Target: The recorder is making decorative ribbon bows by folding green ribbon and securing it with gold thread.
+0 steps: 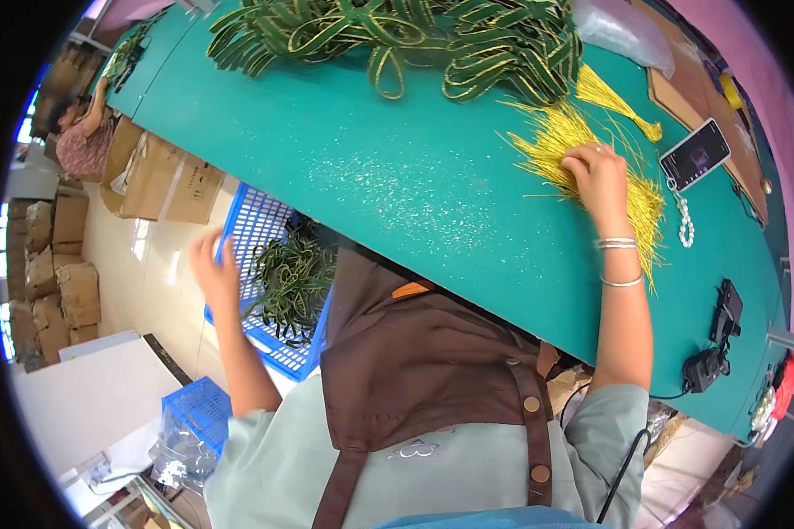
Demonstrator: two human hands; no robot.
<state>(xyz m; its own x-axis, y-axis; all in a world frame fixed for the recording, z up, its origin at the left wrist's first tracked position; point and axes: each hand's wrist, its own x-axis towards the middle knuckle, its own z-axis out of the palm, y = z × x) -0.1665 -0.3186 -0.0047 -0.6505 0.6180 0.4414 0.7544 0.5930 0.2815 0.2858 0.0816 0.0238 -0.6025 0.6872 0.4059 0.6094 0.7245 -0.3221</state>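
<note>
My right hand (598, 181) rests on a loose heap of thin, stiff yellow strands (547, 132) on the green table. Its thumb and fingertips are pinched together at the strands; how many they hold is too small to tell. Slightly blurred, my left hand (216, 269) hangs in the air near the rim of a blue plastic basket (254, 220), fingers apart and holding nothing. Inside the basket lies a tangle of dark green, gold-edged ribbon pieces (293, 278). Larger bunches of looped green ribbon (512, 53) with gold edges cover the table's far side.
A tied yellow bundle (616, 104) lies beyond the heap. To the right are a phone (695, 155) with a beaded strap and a black device (704, 368) with a cable. White specks dot the green tabletop (388, 189). Cardboard boxes (172, 181) and another person (86, 137) are at far left.
</note>
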